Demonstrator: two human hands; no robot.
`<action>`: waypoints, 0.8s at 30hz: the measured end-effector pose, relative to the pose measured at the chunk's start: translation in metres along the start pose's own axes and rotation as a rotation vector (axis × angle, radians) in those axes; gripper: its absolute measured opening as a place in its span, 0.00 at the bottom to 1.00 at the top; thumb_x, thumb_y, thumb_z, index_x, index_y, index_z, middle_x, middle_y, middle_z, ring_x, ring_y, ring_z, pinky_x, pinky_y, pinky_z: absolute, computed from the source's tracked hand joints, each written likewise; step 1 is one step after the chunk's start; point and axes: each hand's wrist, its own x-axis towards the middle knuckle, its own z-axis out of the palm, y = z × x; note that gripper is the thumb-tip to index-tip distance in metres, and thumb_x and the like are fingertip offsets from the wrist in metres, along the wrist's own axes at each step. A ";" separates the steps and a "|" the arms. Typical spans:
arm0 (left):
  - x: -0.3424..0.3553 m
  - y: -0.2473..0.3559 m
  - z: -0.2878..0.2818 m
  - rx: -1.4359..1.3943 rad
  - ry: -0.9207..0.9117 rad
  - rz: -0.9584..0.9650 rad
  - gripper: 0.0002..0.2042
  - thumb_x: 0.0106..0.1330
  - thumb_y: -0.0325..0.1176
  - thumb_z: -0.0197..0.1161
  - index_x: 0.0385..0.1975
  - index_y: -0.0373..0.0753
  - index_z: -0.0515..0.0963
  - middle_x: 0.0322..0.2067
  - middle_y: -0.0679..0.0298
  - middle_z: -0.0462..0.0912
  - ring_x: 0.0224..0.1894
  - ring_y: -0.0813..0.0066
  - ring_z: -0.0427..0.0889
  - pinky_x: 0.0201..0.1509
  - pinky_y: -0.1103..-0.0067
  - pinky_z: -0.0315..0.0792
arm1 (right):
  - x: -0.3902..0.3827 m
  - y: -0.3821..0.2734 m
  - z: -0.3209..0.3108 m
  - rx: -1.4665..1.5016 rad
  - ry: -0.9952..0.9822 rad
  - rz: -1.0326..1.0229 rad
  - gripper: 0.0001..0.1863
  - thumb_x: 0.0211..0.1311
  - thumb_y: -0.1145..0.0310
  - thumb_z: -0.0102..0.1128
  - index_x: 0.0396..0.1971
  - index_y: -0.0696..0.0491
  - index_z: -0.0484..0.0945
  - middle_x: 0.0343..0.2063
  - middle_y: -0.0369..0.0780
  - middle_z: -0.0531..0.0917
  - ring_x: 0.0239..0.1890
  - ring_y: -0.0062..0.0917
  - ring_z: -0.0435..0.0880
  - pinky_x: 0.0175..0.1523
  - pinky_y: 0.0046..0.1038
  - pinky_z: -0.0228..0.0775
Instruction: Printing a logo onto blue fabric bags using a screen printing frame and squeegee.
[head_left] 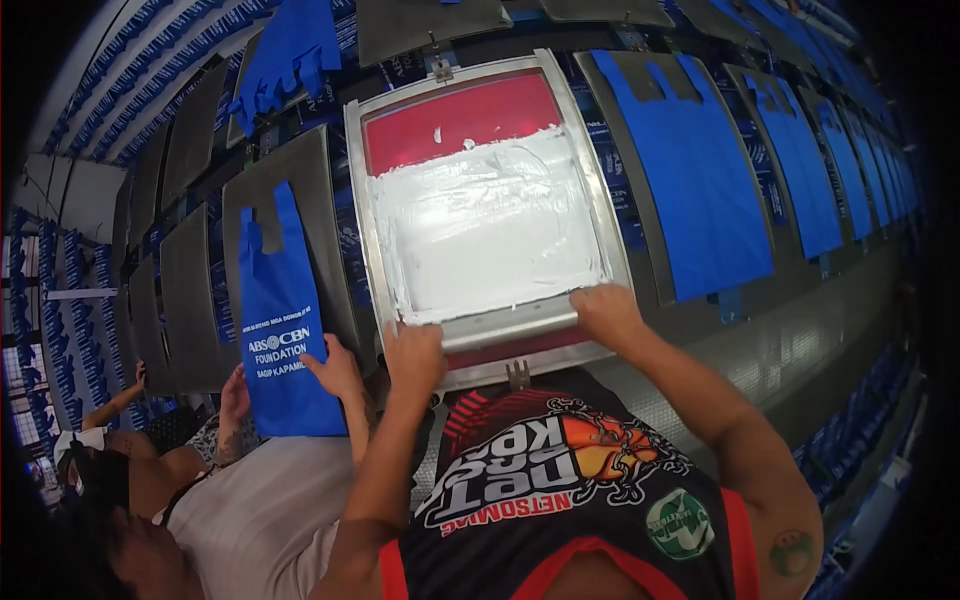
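Observation:
In front of me a metal-framed printing screen (363,225) lies over a board. Thick white ink (485,230) covers most of its mesh, and a red band (460,115) shows at the far end. A long metal-backed squeegee (505,322) lies across the near end of the screen. My left hand (415,352) is closed on its left end, and my right hand (608,318) is closed on its right end. Below the squeegee a red strip of mesh shows. Whatever lies beneath the screen is hidden.
To my left, a co-worker's hands (335,375) hold a printed blue bag (285,345) against a dark board (330,200). Blue bags (690,170) lie on a row of boards to the right. A metal clip (518,376) stands at the screen's near edge. Racks of blue bags (150,60) rise behind.

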 end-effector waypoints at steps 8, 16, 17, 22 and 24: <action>0.191 -0.076 -0.031 0.114 -0.048 -0.120 0.08 0.51 0.36 0.63 0.30 0.43 0.81 0.27 0.54 0.83 0.31 0.54 0.83 0.32 0.64 0.77 | 0.207 0.049 -0.063 -0.227 -0.015 0.017 0.09 0.51 0.67 0.55 0.30 0.49 0.83 0.29 0.42 0.85 0.32 0.37 0.85 0.34 0.38 0.77; 0.056 -0.002 -0.012 -0.048 -0.287 -0.197 0.10 0.45 0.30 0.62 0.30 0.46 0.81 0.30 0.57 0.83 0.36 0.54 0.83 0.36 0.62 0.77 | 0.050 0.024 -0.004 0.039 -0.053 0.123 0.07 0.46 0.71 0.56 0.27 0.48 0.81 0.27 0.43 0.84 0.32 0.36 0.85 0.38 0.40 0.75; 0.072 -0.015 -0.001 -0.012 -0.200 -0.198 0.10 0.46 0.30 0.62 0.30 0.46 0.81 0.30 0.57 0.83 0.34 0.55 0.83 0.35 0.63 0.77 | 0.071 0.029 -0.010 0.000 -0.067 0.139 0.10 0.46 0.70 0.58 0.30 0.46 0.82 0.27 0.42 0.84 0.33 0.36 0.85 0.38 0.38 0.76; 0.197 -0.070 -0.041 0.103 -0.121 -0.161 0.08 0.53 0.38 0.62 0.29 0.42 0.81 0.29 0.55 0.83 0.33 0.54 0.83 0.35 0.63 0.77 | 0.216 0.053 -0.066 -0.206 -0.061 0.040 0.12 0.46 0.69 0.56 0.33 0.48 0.82 0.29 0.43 0.84 0.33 0.37 0.85 0.36 0.38 0.76; 0.168 -0.056 -0.036 0.088 -0.237 -0.196 0.13 0.52 0.42 0.65 0.34 0.44 0.80 0.31 0.55 0.84 0.36 0.55 0.84 0.38 0.60 0.76 | 0.183 0.047 -0.057 -0.131 -0.238 0.092 0.13 0.46 0.66 0.58 0.35 0.47 0.82 0.32 0.44 0.85 0.36 0.37 0.85 0.38 0.39 0.76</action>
